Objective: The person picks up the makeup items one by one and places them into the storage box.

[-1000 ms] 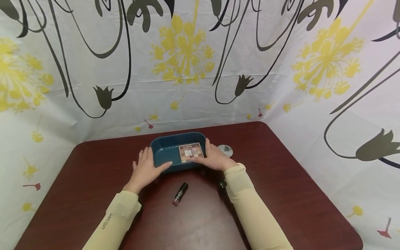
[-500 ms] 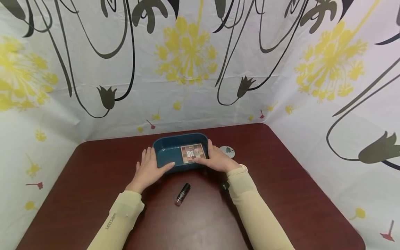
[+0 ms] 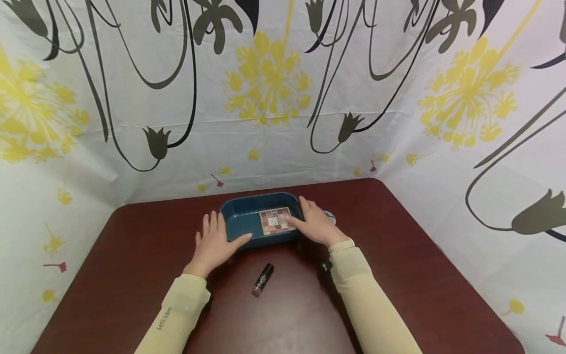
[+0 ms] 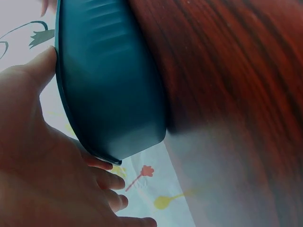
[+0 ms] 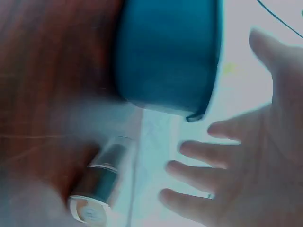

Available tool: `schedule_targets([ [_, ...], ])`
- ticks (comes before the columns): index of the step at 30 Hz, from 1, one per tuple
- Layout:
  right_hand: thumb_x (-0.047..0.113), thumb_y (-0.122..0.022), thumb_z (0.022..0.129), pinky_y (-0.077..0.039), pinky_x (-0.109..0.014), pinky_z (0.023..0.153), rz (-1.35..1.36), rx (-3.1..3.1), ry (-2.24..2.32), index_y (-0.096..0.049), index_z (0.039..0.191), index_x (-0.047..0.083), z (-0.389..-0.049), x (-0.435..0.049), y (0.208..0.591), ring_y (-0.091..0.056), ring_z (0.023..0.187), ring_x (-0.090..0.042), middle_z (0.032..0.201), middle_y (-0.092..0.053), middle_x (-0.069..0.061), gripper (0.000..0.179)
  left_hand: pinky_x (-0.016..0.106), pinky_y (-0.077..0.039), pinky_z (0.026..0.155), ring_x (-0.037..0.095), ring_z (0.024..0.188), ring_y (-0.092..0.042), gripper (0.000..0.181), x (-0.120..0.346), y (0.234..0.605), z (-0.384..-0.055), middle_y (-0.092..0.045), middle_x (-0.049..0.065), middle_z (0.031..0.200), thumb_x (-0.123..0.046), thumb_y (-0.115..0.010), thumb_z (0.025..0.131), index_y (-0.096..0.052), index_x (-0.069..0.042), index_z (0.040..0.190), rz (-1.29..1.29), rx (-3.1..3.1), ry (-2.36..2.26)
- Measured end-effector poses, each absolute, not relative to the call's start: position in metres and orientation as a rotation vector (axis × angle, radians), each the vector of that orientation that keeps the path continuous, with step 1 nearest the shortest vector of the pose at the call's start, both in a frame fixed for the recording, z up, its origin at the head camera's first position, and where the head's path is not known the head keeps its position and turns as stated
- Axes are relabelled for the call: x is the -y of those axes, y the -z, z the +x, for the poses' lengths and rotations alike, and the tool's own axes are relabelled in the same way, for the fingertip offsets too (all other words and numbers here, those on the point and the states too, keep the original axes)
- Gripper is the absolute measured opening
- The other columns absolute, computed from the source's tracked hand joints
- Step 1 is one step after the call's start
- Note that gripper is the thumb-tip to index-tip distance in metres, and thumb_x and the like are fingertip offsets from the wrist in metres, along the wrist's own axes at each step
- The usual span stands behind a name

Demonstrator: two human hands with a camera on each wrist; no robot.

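Note:
A dark teal tray (image 3: 240, 223) stands near the far edge of the table. In it, toward the right, lies an eyeshadow palette (image 3: 273, 221). My left hand (image 3: 214, 246) rests at the tray's left end, fingers straight along the outside and thumb at the front rim. The left wrist view shows that thumb against the rim. My right hand (image 3: 317, 223) is at the right end with fingers spread, its thumb overlapping the palette in the head view. The right wrist view shows a gap between that hand (image 5: 246, 156) and the tray's wall (image 5: 165, 56).
A small black-capped tube with a pinkish end (image 3: 263, 279) lies on the reddish-brown table (image 3: 398, 275) in front of the tray. A cylindrical container (image 5: 97, 184) stands beyond the right hand, its pale round top (image 3: 329, 217) partly hidden. Patterned cloth (image 3: 265, 162) hangs behind.
My right hand has come slightly away from the tray's right end, its thumb lifted from the front rim, and now hides more of the pale round top. The left hand stays at the tray.

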State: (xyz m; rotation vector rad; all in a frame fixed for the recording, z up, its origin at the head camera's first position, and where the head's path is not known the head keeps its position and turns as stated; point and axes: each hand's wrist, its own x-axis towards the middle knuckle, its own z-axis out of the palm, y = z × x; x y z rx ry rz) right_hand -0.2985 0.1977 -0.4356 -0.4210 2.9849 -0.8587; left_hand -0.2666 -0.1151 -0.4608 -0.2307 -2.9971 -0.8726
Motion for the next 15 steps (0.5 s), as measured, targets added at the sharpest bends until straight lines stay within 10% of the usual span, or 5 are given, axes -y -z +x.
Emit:
schedule_targets([
  [7,0.046,-0.061,0.099,-0.049,-0.052,0.095,-0.659,-3.213,0.923,-0.061,0.139,0.016,-0.282,-0.184,0.405,-0.056,0.123,-0.028,0.141,-0.054,-0.008,0.050,0.072,-0.002,0.111,0.040,0.151,0.012,0.127,0.122,0.462,-0.265,0.006,0.022,0.166,-0.086,-0.051,0.080,-0.004,0.001,0.160,-0.198,3.013,0.822],
  [15,0.039,-0.065,0.099,-0.052,-0.045,0.092,-0.972,-3.206,0.783,-0.070,0.128,0.018,-0.263,-0.167,0.407,-0.061,0.113,-0.019,0.129,-0.062,-0.002,0.036,0.072,-0.004,0.111,0.040,0.152,0.007,0.126,0.116,0.461,-0.268,0.003,0.020,0.167,-0.086,-0.050,0.080,-0.006,0.000,0.161,-0.218,2.995,0.835],
])
